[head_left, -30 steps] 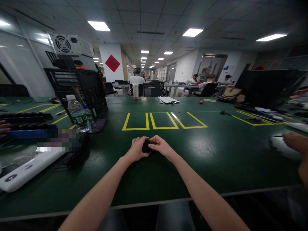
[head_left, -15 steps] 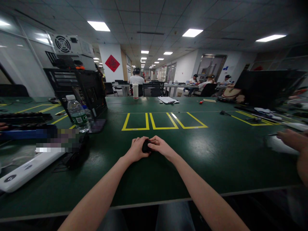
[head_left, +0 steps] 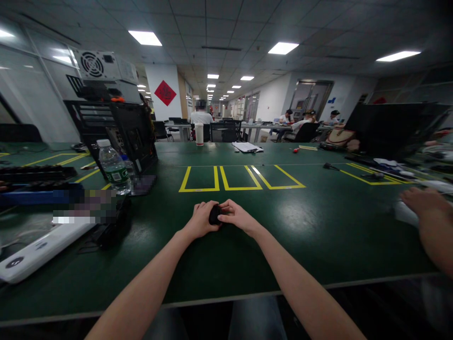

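Here, both of the person's hands meet over the green tabletop (head_left: 226, 264), around a small black object (head_left: 214, 215). The left hand (head_left: 200, 220) curls about its left side, with the thumb along the near edge and the fingers over the far side. The right hand (head_left: 239, 218) closes in from the other side, its thumb laid on the object and its bent fingers behind, so that the piece sits pinched between the two. What the object is cannot be told, nor whether its underside touches the table.

Just beyond the hands, yellow tape outlines (head_left: 199, 190) mark three areas in a row on the table. Farther back stand a white cup (head_left: 199, 134) and, to its right, a clipboard (head_left: 248, 147) with papers, with a small red item (head_left: 296, 150) farther right.

On the left, a clear bottle (head_left: 116, 171) with a green label stands in front of a black computer case (head_left: 136, 137), and a long white bar (head_left: 42, 251) lies slantwise nearer the person. At the right edge, a co-worker's hand (head_left: 426, 202) reaches over the table, well apart from the person's own, near a dark monitor (head_left: 392, 127). Other people sit at a far table.
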Tool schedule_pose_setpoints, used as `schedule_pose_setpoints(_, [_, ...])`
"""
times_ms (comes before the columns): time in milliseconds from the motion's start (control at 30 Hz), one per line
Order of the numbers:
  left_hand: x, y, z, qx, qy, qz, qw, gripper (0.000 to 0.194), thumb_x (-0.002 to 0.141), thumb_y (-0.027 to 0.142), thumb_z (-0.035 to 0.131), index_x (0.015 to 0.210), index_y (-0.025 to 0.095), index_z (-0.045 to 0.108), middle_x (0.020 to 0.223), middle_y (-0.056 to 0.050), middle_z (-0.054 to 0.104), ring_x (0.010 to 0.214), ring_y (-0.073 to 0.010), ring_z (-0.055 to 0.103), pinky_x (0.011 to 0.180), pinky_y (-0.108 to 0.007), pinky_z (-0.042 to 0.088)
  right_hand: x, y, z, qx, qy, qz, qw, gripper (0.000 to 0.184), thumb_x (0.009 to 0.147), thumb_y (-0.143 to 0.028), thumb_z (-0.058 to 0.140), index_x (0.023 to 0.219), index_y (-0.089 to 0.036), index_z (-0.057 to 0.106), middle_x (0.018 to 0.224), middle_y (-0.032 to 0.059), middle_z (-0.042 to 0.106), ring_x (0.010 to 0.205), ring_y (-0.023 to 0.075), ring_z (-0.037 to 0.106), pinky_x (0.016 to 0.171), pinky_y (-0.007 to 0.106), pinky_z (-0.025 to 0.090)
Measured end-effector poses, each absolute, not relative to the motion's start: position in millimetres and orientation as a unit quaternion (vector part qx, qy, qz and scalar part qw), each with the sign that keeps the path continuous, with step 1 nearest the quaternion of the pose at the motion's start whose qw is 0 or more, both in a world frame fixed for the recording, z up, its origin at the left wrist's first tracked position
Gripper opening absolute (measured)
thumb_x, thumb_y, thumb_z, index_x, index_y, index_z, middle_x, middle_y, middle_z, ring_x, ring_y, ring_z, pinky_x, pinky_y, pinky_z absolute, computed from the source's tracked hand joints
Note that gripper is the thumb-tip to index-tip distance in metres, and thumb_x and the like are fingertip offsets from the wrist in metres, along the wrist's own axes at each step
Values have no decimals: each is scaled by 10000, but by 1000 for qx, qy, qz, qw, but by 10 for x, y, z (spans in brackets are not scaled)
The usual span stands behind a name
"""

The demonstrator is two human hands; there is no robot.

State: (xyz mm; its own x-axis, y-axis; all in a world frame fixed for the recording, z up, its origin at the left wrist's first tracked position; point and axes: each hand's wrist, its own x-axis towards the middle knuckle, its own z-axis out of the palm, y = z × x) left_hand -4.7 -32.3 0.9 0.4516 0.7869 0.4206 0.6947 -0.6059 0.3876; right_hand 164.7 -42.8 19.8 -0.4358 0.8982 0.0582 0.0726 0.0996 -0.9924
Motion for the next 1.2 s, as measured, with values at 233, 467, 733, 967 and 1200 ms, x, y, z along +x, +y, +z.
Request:
schedule_pose_setpoints(233, [-40,-333,25,847,434,291,94,566,577,293,655,1081,227,407,1011,-32,523,916,-234,468,832,-376,293,1621,-405,162,-420,-636,521,384,359,647,-333,626,950,-188,500,976,48,542,942,180,505,821,368,402])
schedule_pose_setpoints(467, [-51,-332,30,847,438,285,99,569,576,282,650,1088,229,406,1010,-36,520,920,-241,465,823,-378,298,1646,-438,223,-410,-632,560,344,345,648,-265,633,954,-187,494,994,50,544,961,186,509,822,371,419])
schedule_pose_setpoints(733, [-34,-339,36,849,432,291,87,569,572,289,653,1079,226,402,996,-29,526,905,-232,467,824,-371,294,1625,-406,160,-399,-646,523,388,298,660,-331,613,895,-190,497,909,26,559,909,170,523,810,363,419])
schedule_pose_setpoints(967, [-41,-338,39,847,436,286,100,565,578,278,655,1082,233,405,1016,-31,522,935,-237,467,848,-382,288,1628,-351,109,-413,-628,550,364,385,657,-339,618,986,-175,505,1014,73,546,957,194,519,836,382,410])
schedule_pose_setpoints(1200, [-51,-348,51,852,428,288,91,547,593,288,646,1078,226,402,1001,-30,518,913,-228,469,837,-374,300,1659,-423,195,-383,-646,558,353,354,637,-303,643,932,-195,479,946,32,562,915,175,535,806,369,424])
